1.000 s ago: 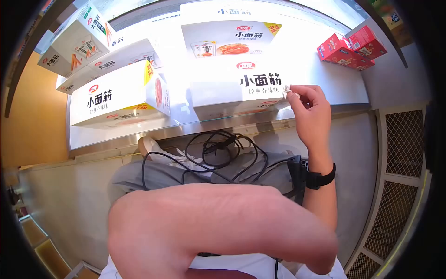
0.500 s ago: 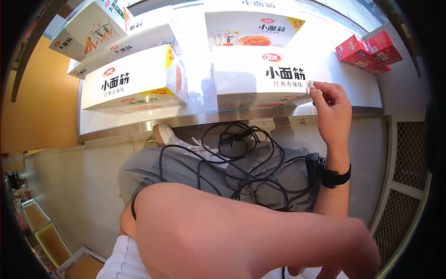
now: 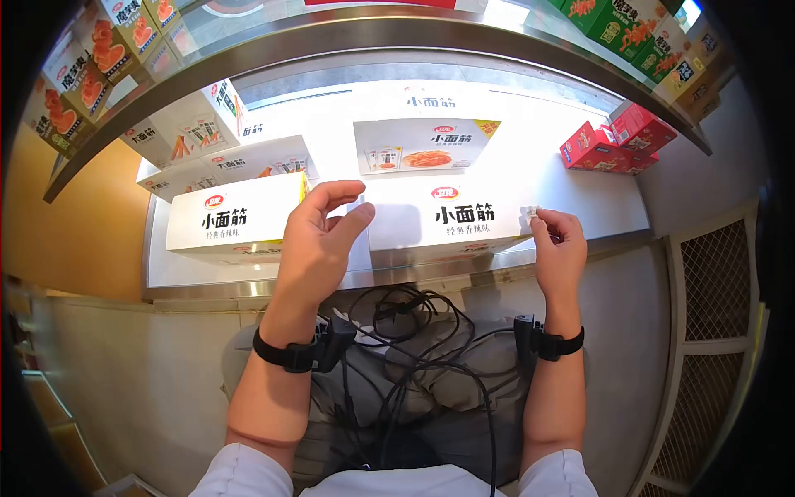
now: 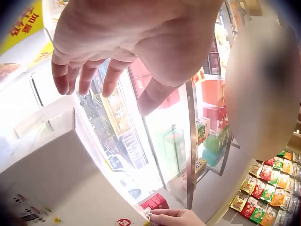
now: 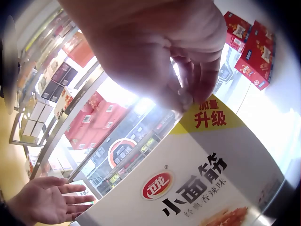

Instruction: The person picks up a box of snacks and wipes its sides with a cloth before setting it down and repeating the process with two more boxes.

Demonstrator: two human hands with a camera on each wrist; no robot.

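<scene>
My right hand (image 3: 561, 253) pinches a small white crumpled piece (image 3: 532, 214) between thumb and fingertips at the right corner of a long white box (image 3: 406, 224). In the right wrist view, the same hand (image 5: 164, 52) is at the box's yellow-marked corner (image 5: 209, 117). My left hand (image 3: 319, 248) is held above the shelf, between this box and another white box (image 3: 186, 215) on its left, fingers spread and holding nothing. The left wrist view has the left hand (image 4: 136, 42) above the white box (image 4: 61, 174), apart from it.
Behind stand another white box (image 3: 422, 145) and stacked white boxes (image 3: 195, 132) at the left. Red boxes (image 3: 604, 153) are at the right. An upper shelf edge (image 3: 414, 33) crosses above. Black cables (image 3: 406, 311) lie over the person's legs.
The left arm has come from across the lower view to the front left, with its hand now above the shelf. The head view has tilted up. The right hand stays at the box corner.
</scene>
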